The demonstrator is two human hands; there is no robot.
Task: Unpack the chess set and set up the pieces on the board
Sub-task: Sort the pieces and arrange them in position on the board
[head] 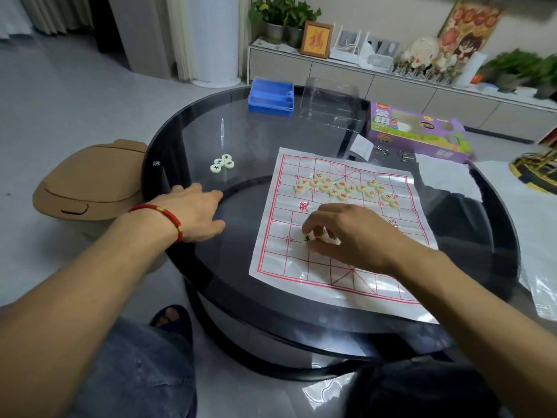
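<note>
A person's right hand (346, 233) pinches pale round chess pieces (313, 237) on the near half of a white, red-lined paper board (301, 276) on a round dark glass desk (241, 267). The left hand (193, 211) rests flat, fingers relaxed. More red-marked pieces (343, 188) cluster across the far half.

Right hand (346, 233) grips pale pieces (313, 236) on the paper board (301, 267); left hand (193, 212) rests flat on the glass table (229, 297); four pieces (222, 163) lie beyond it
</note>
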